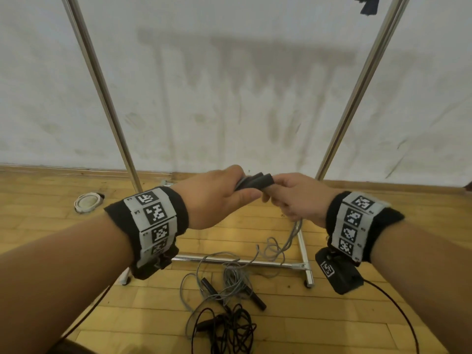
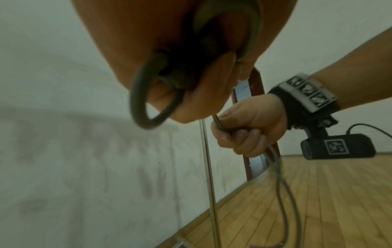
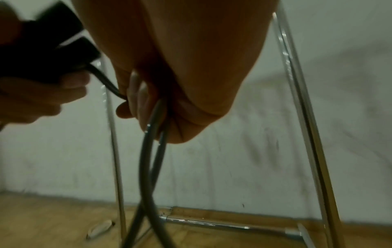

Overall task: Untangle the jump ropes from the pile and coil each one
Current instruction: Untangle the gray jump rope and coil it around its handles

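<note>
My left hand [image 1: 224, 195] grips two black handles [image 1: 258, 182] together with coiled grey loops of a jump rope. In the left wrist view one loop [image 2: 137, 104] sticks out below the left hand's fingers [image 2: 203, 94]. Close to its right, my right hand [image 1: 288, 200] is closed round the same grey rope [image 1: 293, 233], which hangs from the fist to the floor. The right wrist view shows two strands [image 3: 146, 159] leaving the right hand [image 3: 169, 100]. On the floor lies a tangled pile of grey rope [image 1: 229, 279] and black rope [image 1: 229, 330] with black handles [image 1: 255, 297].
A metal clothes rack stands against the stained white wall, its poles [image 1: 102, 98] rising on both sides and its base bar [image 1: 229, 260] running just behind the pile. A white coiled rope [image 1: 86, 201] lies on the wooden floor at the left. A camera cable [image 1: 398, 302] trails from my right wrist.
</note>
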{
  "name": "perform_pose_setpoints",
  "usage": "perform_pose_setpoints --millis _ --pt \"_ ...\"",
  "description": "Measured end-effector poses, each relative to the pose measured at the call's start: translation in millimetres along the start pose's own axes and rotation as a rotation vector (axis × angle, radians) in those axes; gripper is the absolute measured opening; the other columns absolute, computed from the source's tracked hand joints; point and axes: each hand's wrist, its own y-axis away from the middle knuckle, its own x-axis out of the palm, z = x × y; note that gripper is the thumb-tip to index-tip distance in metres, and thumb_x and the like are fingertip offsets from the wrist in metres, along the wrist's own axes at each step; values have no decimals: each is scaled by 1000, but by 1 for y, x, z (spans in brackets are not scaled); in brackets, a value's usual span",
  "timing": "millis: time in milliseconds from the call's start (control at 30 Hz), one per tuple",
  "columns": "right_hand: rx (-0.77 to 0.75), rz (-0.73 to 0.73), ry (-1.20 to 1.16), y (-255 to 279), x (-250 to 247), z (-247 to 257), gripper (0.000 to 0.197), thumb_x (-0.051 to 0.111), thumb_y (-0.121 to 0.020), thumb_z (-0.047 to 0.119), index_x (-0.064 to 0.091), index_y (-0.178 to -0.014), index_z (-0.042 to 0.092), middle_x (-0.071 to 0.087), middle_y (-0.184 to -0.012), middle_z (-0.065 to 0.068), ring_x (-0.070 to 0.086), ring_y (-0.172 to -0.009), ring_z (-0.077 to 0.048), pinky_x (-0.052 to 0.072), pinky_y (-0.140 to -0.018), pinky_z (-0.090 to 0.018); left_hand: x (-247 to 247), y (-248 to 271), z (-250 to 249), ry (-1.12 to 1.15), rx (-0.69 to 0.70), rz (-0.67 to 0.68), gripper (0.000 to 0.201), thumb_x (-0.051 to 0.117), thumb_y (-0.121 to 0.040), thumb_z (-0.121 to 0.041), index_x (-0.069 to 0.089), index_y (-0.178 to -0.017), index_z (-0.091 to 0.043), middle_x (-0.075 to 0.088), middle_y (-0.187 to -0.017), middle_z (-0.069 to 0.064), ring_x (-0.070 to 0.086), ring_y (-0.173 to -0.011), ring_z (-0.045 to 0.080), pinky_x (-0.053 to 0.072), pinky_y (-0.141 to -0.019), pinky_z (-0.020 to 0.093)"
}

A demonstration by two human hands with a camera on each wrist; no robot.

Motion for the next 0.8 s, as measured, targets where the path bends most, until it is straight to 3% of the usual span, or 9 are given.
perform_pose_setpoints --millis 67,133,200,300,467,533,600,700,800 --pt "-41 27 287 4 6 8 37 44 -108 40 66 -102 11 49 -66 2 42 -50 -12 36 -48 -28 1 -4 6 -32 -69 -40 33 41 -101 -68 39 -95 -36 59 -80 -6 55 -64 9 34 -53 29" --pt "-131 58 685 12 7 23 30 40 -109 39 64 -108 21 61 -80 5 57 -69 -12 49 -65 -31 4 -9 9 -92 -151 -44 35 44 -103 -64 41 -101 -29 59 -81 -5 56 -63 10 34 -51 29" --pt "-194 98 945 20 6 38 26 37 -109 36 60 -112 24 62 -91 4 59 -84 -15 51 -79 -35 9 -12 7 -159 -190 -8 38 45 -105 -61 40 -104 -24 59 -81 -4 56 -63 11 34 -49 28" --pt "-241 73 1095 29 2 57 24 41 -107 34 63 -102 25 59 -85 8 56 -77 -10 48 -72 -28 15 -12 1 -283 -163 21 37 48 -105 -60 38 -106 -24 56 -79 -6 55 -62 12 34 -48 29" --pt "-275 33 750 31 -20 60 18 58 -101 36 72 -91 31 71 -80 10 69 -71 -3 53 -65 -23 20 -4 -13 -402 50 113 44 50 -103 -61 42 -122 -22 67 -103 -1 57 -73 20 42 -61 33" --pt "-266 14 493 26 -25 51 16 62 -101 28 74 -92 24 72 -75 6 69 -64 -3 54 -60 -19 20 0 -20 -309 169 124 52 50 -103 -61 38 -133 -20 65 -99 -7 57 -72 16 43 -63 29" --pt "-239 -43 173 20 -23 40 17 61 -101 19 73 -95 8 65 -70 -4 61 -58 -10 52 -55 -20 13 3 -25 -156 214 67 45 48 -101 -63 39 -125 -26 56 -88 -15 54 -68 6 37 -57 20" --pt "-147 -66 -182 13 -9 26 27 55 -104 18 62 -106 -8 52 -72 -14 47 -55 -29 54 -53 -32 -2 3 -24 43 139 -70 32 44 -94 -69 38 -97 -38 58 -79 -11 57 -63 -1 38 -48 15" --pt "-81 -44 -85 9 5 18 38 45 -109 33 61 -100 0 41 -62 -1 36 -47 -17 42 -47 -34 -11 -7 -15 75 25 -237 34 43 -93 -69 39 -87 -36 59 -77 -8 55 -59 4 33 -47 19"
